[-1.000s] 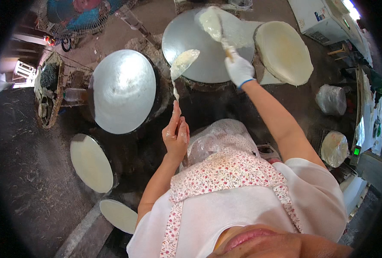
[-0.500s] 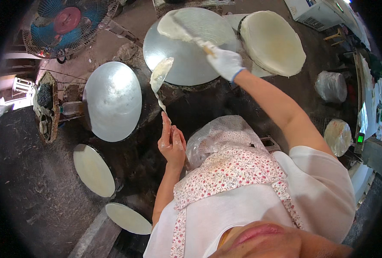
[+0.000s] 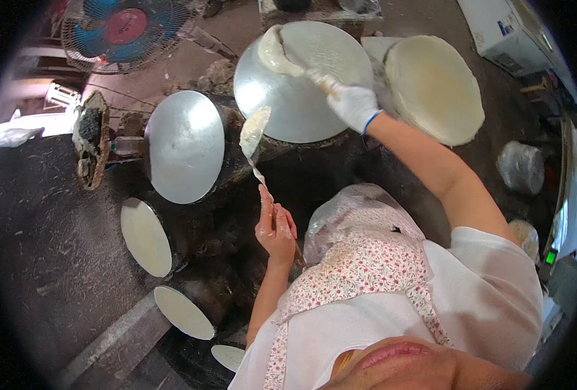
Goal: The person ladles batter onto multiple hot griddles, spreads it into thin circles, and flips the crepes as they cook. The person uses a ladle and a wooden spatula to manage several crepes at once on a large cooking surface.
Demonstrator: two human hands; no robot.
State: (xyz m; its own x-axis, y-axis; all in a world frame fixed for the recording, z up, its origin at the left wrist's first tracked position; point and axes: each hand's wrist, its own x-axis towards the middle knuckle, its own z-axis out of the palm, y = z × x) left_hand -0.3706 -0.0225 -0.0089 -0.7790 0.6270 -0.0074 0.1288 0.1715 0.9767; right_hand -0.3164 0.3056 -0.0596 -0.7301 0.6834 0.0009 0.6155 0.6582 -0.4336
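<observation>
A large round metal griddle (image 3: 288,107) lies ahead of me, with a thin film of pale batter (image 3: 334,49) over its far right part. My right hand (image 3: 354,107), in a white glove with a blue cuff, is closed round the handle of a wooden-handled spreader (image 3: 325,82). The spreader's head, hidden under thick batter, rests at the griddle's far left. My left hand (image 3: 276,229), bare and smeared with batter, grips a long-handled ladle (image 3: 256,130). Batter coats the ladle's bowl, which is raised beside the griddle's near left edge.
Right of the griddle lies a stack of round pale sheets (image 3: 434,91). To the left stands a bare round griddle (image 3: 185,146); nearer are pale-topped round plates (image 3: 146,237) (image 3: 184,313). A fan (image 3: 126,29) stands far left, a white cabinet (image 3: 506,36) far right.
The whole view has shifted, moving the scene right and slightly down. The blurred spreader has come to the griddle's far left, gathering thick batter there. The ladle stays raised in my left hand.
</observation>
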